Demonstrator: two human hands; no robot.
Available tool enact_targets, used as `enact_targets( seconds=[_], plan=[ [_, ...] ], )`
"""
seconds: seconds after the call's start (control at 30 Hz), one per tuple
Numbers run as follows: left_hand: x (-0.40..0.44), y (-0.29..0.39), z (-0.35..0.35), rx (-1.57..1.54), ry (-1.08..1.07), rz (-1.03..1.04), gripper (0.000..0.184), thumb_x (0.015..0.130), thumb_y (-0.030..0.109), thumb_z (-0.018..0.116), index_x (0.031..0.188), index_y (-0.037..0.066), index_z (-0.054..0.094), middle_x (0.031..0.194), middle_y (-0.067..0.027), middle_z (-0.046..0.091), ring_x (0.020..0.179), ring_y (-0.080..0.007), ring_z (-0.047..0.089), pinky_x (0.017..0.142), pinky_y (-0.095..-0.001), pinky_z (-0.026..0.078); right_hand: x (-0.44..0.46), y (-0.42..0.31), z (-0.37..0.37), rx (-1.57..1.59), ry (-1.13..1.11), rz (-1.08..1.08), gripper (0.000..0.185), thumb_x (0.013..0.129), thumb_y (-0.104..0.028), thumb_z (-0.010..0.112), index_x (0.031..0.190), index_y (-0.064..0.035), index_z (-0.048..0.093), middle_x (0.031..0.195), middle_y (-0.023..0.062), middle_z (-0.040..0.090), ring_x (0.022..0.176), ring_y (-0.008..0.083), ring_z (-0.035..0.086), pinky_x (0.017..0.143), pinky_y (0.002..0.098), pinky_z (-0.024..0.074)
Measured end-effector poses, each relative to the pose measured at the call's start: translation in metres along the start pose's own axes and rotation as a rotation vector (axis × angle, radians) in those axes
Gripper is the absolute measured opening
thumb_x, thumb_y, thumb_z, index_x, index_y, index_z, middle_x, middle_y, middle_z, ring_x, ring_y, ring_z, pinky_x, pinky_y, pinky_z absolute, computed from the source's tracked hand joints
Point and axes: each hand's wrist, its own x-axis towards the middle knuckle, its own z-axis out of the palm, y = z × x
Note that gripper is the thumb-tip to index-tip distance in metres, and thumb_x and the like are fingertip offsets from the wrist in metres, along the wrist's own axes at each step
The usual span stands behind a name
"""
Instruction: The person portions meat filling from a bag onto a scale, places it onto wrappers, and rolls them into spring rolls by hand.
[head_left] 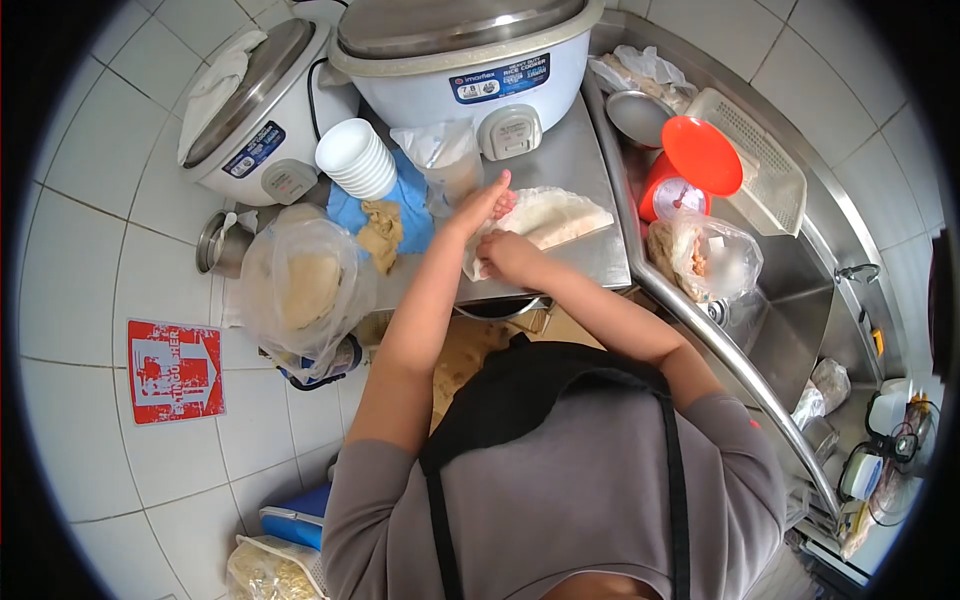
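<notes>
A pale, whitish folded sheet (565, 217), roughly half-moon shaped, lies on the steel table (585, 262); I cannot make out whether it is a wrapper or a plastic bag. My left hand (487, 205) is over its left end, thumb raised and apart from the fingers, with nothing gripped. Just nearer to me, my right hand (510, 257) has its fingers curled down onto the sheet's left, near edge. Behind my left hand stands a clear plastic bag (447, 165) with pale contents.
Two rice cookers (500, 120) stand at the back. To the left are stacked white bowls (357, 160), a tan cloth (380, 235) and a plastic bag of round, pale sheets (308, 285). Past the rail on the right sit a red scale (672, 190) and a bag of food (700, 255).
</notes>
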Motion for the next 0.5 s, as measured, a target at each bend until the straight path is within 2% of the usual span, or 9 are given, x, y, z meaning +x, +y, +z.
enact_targets(
  seconds=[0.13, 0.23, 0.43, 0.5],
  plan=[
    [-0.003, 0.003, 0.003, 0.048, 0.007, 0.026, 0.091, 0.079, 0.079, 0.035, 0.111, -0.002, 0.060, 0.101, -0.0138, 0.061, 0.093, -0.0206, 0.057, 0.088, -0.0325, 0.044, -0.007, -0.001, 0.011, -0.083, 0.100, -0.125, 0.019, 0.071, -0.020, 0.068, 0.082, -0.0062, 0.061, 0.085, 0.0082, 0.059, 0.087, 0.0278, 0.057, 0.078, 0.0400, 0.0457],
    [-0.001, 0.004, 0.007, 0.075, 0.030, 0.031, 0.090, 0.079, 0.079, 0.035, 0.109, -0.002, 0.061, 0.102, -0.0136, 0.061, 0.095, -0.0204, 0.056, 0.089, -0.0325, 0.044, -0.009, -0.008, 0.006, 0.018, 0.124, 0.035, 0.015, 0.075, -0.022, 0.066, 0.080, -0.0087, 0.063, 0.088, 0.0057, 0.062, 0.091, 0.0258, 0.057, 0.082, 0.0390, 0.0438],
    [0.004, -0.007, -0.002, -0.020, -0.026, 0.015, 0.089, 0.081, 0.078, 0.034, 0.110, -0.001, 0.062, 0.106, -0.0144, 0.060, 0.099, -0.0216, 0.055, 0.092, -0.0336, 0.042, 0.000, -0.024, 0.011, -0.174, 0.149, 0.209, 0.017, 0.076, -0.026, 0.066, 0.085, -0.0116, 0.067, 0.085, 0.0032, 0.063, 0.090, 0.0228, 0.057, 0.079, 0.0400, 0.0414],
    [0.004, -0.007, -0.002, -0.020, -0.033, 0.022, 0.089, 0.081, 0.078, 0.034, 0.110, -0.001, 0.062, 0.106, -0.0146, 0.060, 0.100, -0.0219, 0.055, 0.093, -0.0341, 0.041, -0.003, -0.024, 0.007, -0.078, 0.171, 0.197, 0.015, 0.076, -0.022, 0.065, 0.086, -0.0114, 0.066, 0.086, 0.0037, 0.063, 0.090, 0.0230, 0.057, 0.080, 0.0403, 0.0408]
  ],
)
